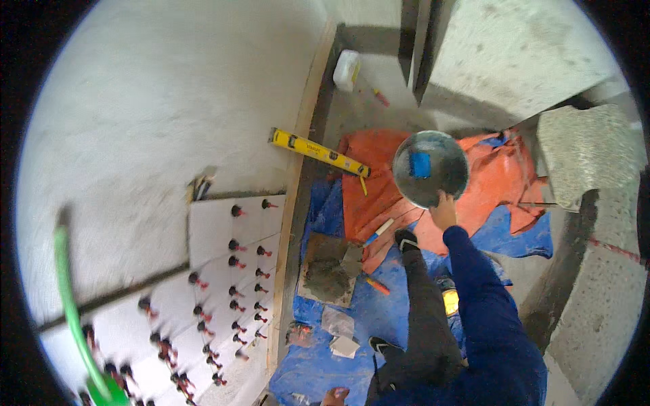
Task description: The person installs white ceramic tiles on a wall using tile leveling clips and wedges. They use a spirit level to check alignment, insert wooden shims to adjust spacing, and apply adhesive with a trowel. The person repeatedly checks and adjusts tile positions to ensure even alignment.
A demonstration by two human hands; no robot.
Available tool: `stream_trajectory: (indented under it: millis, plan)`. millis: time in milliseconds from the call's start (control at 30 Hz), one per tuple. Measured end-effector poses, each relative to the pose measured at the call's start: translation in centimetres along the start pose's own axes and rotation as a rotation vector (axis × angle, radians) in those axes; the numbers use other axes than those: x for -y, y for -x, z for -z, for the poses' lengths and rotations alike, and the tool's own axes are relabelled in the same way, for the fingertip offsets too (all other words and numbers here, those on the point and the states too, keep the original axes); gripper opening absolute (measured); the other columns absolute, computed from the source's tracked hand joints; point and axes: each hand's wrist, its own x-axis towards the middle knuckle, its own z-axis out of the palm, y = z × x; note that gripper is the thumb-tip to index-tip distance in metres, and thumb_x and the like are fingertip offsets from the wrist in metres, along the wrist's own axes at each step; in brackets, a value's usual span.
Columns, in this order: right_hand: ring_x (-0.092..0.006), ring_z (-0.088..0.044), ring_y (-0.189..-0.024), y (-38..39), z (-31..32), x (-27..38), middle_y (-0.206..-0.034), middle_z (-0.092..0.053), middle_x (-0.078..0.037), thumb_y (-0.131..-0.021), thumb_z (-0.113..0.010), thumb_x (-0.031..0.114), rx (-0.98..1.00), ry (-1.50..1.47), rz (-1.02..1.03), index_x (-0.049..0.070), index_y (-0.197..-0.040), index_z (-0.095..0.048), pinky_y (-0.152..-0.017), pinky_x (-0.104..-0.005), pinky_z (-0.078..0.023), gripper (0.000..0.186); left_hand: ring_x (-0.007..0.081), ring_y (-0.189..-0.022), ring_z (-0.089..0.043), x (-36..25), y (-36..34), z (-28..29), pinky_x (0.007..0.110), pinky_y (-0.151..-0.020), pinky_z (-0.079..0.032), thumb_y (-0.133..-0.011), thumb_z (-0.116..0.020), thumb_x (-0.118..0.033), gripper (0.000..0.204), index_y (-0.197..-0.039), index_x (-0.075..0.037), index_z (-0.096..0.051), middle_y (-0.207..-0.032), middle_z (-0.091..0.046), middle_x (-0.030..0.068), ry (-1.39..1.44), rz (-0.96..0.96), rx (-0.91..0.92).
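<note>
My right arm in a dark blue sleeve reaches forward, and my right hand (443, 210) grips the near rim of a round grey bucket (431, 142). Inside the bucket, against its grey, smeared interior, is a blue square thing (420, 165) whose kind I cannot make out. The bucket stands on an orange tarp (376, 203). Only a little of my left hand (334, 396) shows at the lower edge, low over a blue tarp (379, 318). Its fingers are mostly cut off, so what it holds, if anything, stays hidden.
Left, wall tiles (230, 223) carry several red-and-black levelling clips. A yellow spirit level (318, 153) leans by the wall. Grey mortar lies on a board (328, 274). A white jug (347, 70) stands farther back; a green handle (74, 311) rises at left. Stone-like slabs (589, 152) stand right.
</note>
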Motion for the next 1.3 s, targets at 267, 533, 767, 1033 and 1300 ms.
stream_trajectory:
  millis: [267,533,767,1033,1300]
  plan:
    - [-0.0558,-0.044,-0.139,-17.2,-12.1,-4.7,-0.162,-0.034,-0.03,-0.087,-0.079,0.048,0.274,0.161,-0.306,0.02,-0.166,-0.019,-0.109,-0.0633,-0.045,0.103,0.0198,-0.123,-0.061,-37.4,-15.5,-5.9,0.035,-0.108,-0.047,-0.102,-0.068,-0.02,0.035,-0.13,0.001,-0.066,-0.131,-0.068,0.012,0.068,-0.416,-0.038]
    - [-0.0487,-0.062,-0.124,-21.3,-21.0,-10.0,-0.138,-0.062,-0.03,-0.09,-0.073,0.048,0.535,-0.028,-0.168,0.017,-0.159,-0.041,-0.106,-0.0584,-0.05,0.083,0.0211,-0.117,-0.057,-66.2,-37.7,-5.8,0.045,-0.094,-0.05,-0.099,-0.072,-0.03,0.057,-0.146,-0.015,-0.045,-0.13,-0.061,0.005,0.556,-0.497,-0.282]
    - [-0.0433,-0.073,-0.103,-20.9,-20.6,-11.8,-0.11,-0.075,-0.024,-0.093,-0.067,0.028,0.406,0.29,-0.106,0.006,-0.116,-0.071,-0.088,-0.0532,-0.06,0.032,0.0213,-0.109,-0.062,-72.6,-40.5,-5.8,0.042,-0.093,-0.054,-0.101,-0.07,-0.02,0.042,-0.138,-0.015,-0.05,-0.127,-0.064,0.0054,0.714,-0.592,-0.24]
    - [-0.0384,-0.075,-0.095,-19.8,-11.2,-8.4,-0.102,-0.077,-0.018,-0.092,-0.069,0.024,0.198,0.308,0.054,0.01,-0.106,-0.074,-0.082,-0.0506,-0.06,0.02,0.0174,-0.103,-0.065,-66.6,-27.3,-7.4,0.034,-0.091,-0.054,-0.102,-0.068,-0.017,0.028,-0.124,-0.001,-0.063,-0.117,-0.069,0.0059,0.442,-0.836,-0.445]
    - [-0.0421,-0.069,-0.085,-14.8,3.3,0.8,-0.087,-0.07,-0.017,-0.087,-0.073,0.011,-0.138,-0.114,0.154,0.007,-0.097,-0.065,-0.075,-0.0505,-0.054,0.013,0.0159,-0.108,-0.064,-60.6,-8.5,-3.2,0.033,-0.095,-0.05,-0.104,-0.066,-0.013,0.025,-0.123,0.003,-0.066,-0.119,-0.071,0.0081,0.495,-0.968,-0.359]
